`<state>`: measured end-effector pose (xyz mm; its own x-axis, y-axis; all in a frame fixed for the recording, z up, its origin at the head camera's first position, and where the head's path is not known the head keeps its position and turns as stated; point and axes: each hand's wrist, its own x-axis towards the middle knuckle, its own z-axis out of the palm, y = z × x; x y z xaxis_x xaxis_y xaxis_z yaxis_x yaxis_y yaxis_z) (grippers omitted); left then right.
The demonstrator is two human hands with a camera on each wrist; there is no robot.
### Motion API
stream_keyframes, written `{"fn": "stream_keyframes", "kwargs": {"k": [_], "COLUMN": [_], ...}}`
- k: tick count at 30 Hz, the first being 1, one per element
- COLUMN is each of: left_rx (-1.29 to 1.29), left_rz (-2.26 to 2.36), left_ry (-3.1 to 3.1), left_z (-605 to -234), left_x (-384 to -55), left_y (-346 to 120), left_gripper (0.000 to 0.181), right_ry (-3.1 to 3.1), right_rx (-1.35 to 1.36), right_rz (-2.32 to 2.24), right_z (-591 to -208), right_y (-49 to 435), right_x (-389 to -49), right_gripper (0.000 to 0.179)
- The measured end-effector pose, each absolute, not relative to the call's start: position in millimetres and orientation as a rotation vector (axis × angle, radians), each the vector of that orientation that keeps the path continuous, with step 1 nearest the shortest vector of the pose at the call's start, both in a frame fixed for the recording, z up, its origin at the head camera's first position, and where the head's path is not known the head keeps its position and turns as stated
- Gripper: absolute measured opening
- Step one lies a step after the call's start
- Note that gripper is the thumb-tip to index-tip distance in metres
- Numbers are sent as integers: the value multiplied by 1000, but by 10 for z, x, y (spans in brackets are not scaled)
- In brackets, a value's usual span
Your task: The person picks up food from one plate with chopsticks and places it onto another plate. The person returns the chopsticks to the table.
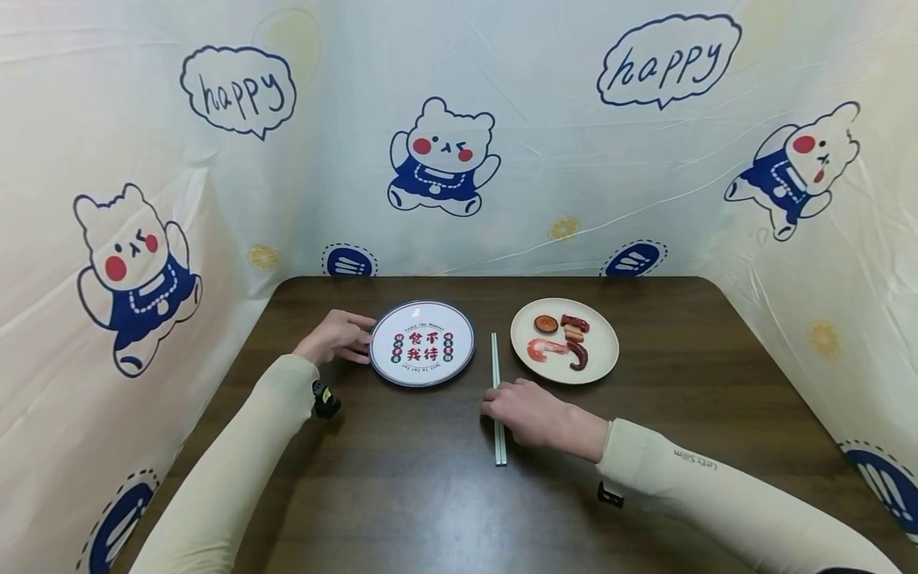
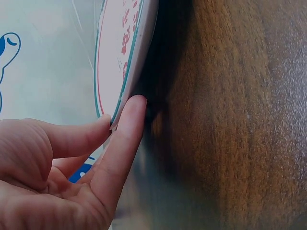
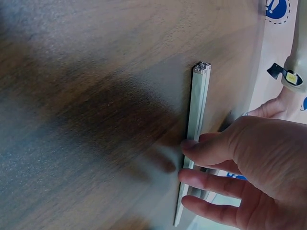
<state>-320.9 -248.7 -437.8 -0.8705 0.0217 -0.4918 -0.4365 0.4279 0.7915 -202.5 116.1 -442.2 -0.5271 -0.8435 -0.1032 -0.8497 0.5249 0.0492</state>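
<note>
My left hand [image 1: 335,338] is at the left side of a white plate [image 1: 390,323] with a blue rim and red lettering. In the left wrist view its thumb lies on the rim and a finger supports the underside, pinching the edge. A pair of pale green chopsticks [image 1: 500,450] lies lengthwise to the right of this plate. Over their middle, my right hand [image 1: 529,408] holds them with thumb and fingertips, palm downward. The right wrist view shows the blunt ends of the chopsticks [image 3: 197,100] extending past the thumb.
A cream plate [image 1: 527,351] stands right of the chopsticks, bearing a shrimp [image 1: 545,347], a round brown slice [image 1: 546,324] and several other small food pieces. Both plates are on a dark wooden table [image 1: 402,510]. Printed cloth [image 1: 344,159] hangs around its back and sides.
</note>
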Motion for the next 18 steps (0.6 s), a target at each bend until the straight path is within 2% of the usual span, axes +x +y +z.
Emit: {"fn": "stream_keyframes", "kwargs": {"k": [18], "left_rx": [-343], "left_rz": [1423], "left_ry": [2271], "left_z": [-4385], "left_x": [-3220], "left_y": [-2480], "left_gripper": [53], "right_ry": [2688], "right_rx": [-1500], "right_rz": [148], "right_z": [-4422], "right_y": [1169], "right_x": [-2006], "right_gripper": [23]}}
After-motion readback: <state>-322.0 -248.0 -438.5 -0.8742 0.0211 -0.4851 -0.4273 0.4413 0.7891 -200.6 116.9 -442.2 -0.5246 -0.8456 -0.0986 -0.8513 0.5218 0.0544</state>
